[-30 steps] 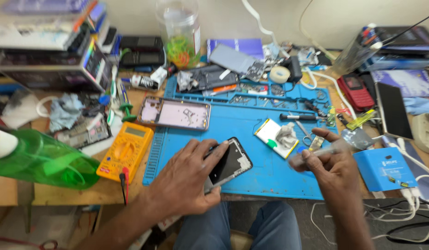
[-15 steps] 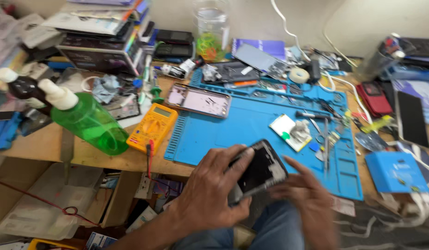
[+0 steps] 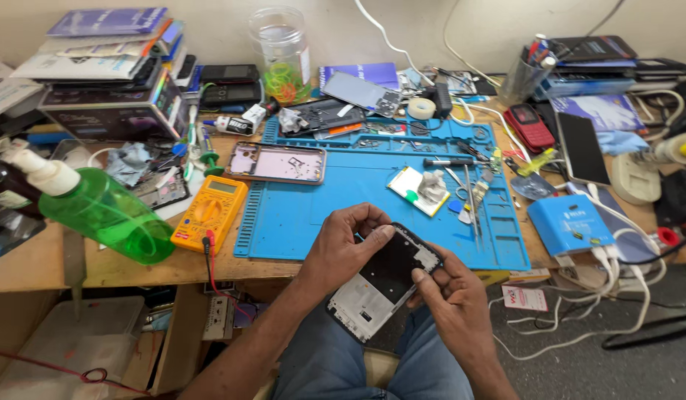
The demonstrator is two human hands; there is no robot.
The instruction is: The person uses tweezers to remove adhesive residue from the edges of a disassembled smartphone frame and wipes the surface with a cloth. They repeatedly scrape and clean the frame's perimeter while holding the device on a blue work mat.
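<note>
The opened phone body (image 3: 381, 285) sits tilted over the person's lap, just off the front edge of the bench (image 3: 54, 263), its dark inner side up and a pale panel at its lower end. The left hand (image 3: 347, 248) grasps its upper left edge, fingers (image 3: 373, 235) curled over the rim; the right hand (image 3: 450, 296) cradles the right side from below with the thumb pressed on the frame.

As I judge it, the main risk is a slip: the body hangs over open floor rather than over the blue work mat (image 3: 343, 200), so a loosened grip would drop it past the knees. Small loose parts could fall the same way.

The mat has open room in its middle and front. A second phone frame (image 3: 278, 163) lies at its back left, tweezers (image 3: 467, 194) and small tools at right. A yellow multimeter (image 3: 210, 215) and a green spray bottle (image 3: 98, 211) crowd the bench's left front edge.
</note>
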